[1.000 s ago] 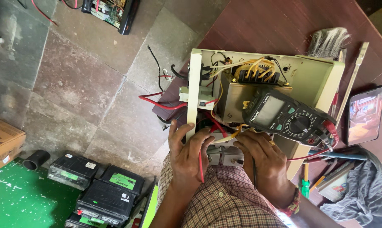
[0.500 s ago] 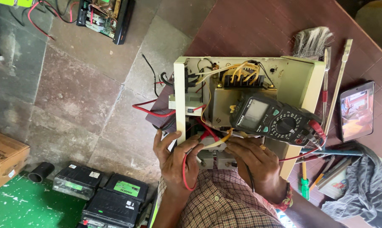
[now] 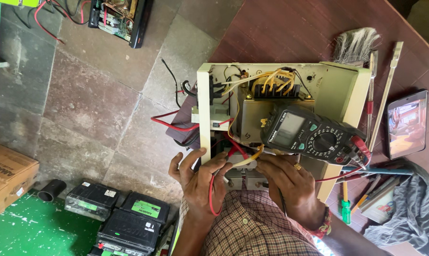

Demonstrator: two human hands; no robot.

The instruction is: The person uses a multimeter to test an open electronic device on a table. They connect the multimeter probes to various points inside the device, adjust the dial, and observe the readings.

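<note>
Open cream equipment chassis (image 3: 337, 85) lies at the table's (image 3: 290, 28) near edge, cover off, wiring exposed. Multimeter (image 3: 314, 135) rests on it. Left hand (image 3: 200, 182) pinches a red test lead (image 3: 213, 192); right hand (image 3: 283, 180) presses inside, grip unclear. Probing appears underway; reassembly remains.

shirt (image 3: 257, 227): checked, brown and cream with thin dark lines, small pale buttons down the front | left hand (image 3: 200, 182): bare, no ring or band | right hand (image 3: 285, 182): gold ring on one finger | right wrist: red and yellow thread band (image 3: 324, 226)
</note>
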